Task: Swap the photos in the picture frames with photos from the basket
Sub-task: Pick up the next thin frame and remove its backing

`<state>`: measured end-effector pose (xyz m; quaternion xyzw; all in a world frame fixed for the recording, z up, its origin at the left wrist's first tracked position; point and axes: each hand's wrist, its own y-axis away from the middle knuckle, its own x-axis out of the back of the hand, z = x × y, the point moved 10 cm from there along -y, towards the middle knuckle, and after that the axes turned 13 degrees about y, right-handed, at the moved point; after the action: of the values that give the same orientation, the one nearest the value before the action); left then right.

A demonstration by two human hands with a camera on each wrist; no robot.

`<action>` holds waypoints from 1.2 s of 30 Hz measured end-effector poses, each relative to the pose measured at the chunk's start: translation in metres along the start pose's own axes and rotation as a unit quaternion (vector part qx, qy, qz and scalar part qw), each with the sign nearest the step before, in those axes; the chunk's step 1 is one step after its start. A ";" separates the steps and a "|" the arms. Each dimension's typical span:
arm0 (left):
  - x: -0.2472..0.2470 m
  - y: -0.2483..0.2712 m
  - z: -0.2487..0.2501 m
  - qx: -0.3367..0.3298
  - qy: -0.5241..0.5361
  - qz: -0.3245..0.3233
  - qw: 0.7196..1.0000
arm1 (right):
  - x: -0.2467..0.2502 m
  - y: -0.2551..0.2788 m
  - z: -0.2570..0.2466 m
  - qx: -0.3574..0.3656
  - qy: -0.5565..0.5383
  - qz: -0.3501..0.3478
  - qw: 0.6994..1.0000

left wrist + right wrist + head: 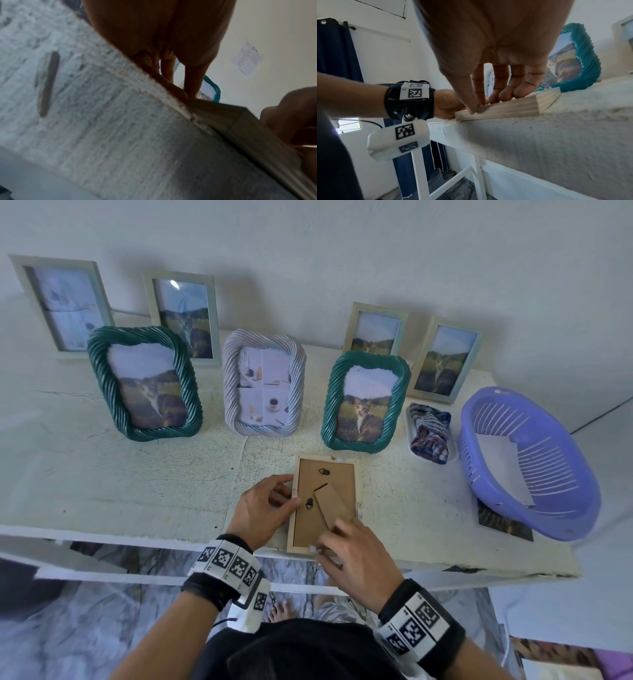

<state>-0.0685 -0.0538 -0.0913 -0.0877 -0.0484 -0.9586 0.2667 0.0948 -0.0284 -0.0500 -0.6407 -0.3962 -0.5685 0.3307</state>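
Centrally, the left hand point(262, 510) and right hand point(354, 553) work on a pale wooden frame point(323, 505) lying face-down at the near edge of the table point(137, 474). The left hand's curled fingers grip the frame's left rail, thumb pressing the brown backing board; the right hand's thumb and fingers pinch its near rail beside the folding easel leg point(334, 506). Judged light and rigid, with a thin, flexible fibreboard back and probably breakable glazing beneath; best held by the wooden rails, the small black turn-clips point(309, 503) being the release points. Beyond the hands stand twisted-rope frames, two green and one grey point(263, 381), glossy and ribbed. Right of the hands, a slotted lilac plastic basket point(548, 422) holds a white sheet point(503, 470).
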 end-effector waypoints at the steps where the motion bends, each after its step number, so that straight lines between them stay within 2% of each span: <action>1: 0.000 0.000 0.000 0.001 0.001 -0.002 1.000 | 0.001 0.001 -0.003 0.008 0.002 0.006 1.000; 7: 0.000 0.001 0.002 0.001 0.003 0.000 1.000 | 0.003 0.003 -0.006 0.041 0.027 0.007 0.999; 10: 0.000 0.001 0.004 0.000 0.001 0.006 1.000 | 0.009 -0.003 0.013 -0.027 0.052 0.008 0.998; 13: 0.000 0.001 0.006 -0.006 -0.004 0.012 1.000 | 0.016 -0.009 0.030 -0.108 0.127 0.015 0.986; 16: 0.000 0.001 0.006 -0.012 -0.014 0.011 1.000 | 0.014 -0.016 0.029 -0.127 0.150 0.014 0.980; 22: 0.003 0.002 0.006 -0.023 -0.018 0.023 0.999 | 0.021 -0.026 0.024 -0.143 0.089 0.059 0.984; 27: 0.004 0.003 0.006 -0.033 -0.017 0.030 0.999 | 0.039 -0.023 0.027 -0.155 0.089 0.098 0.979; 36: 0.003 0.003 0.003 -0.020 -0.006 0.018 1.000 | 0.047 0.040 0.116 -0.244 0.019 0.172 0.954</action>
<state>-0.0694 -0.0572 -0.0875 -0.0998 -0.0297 -0.9539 0.2816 0.1862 0.0602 -0.0177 -0.7494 -0.1227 -0.5942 0.2651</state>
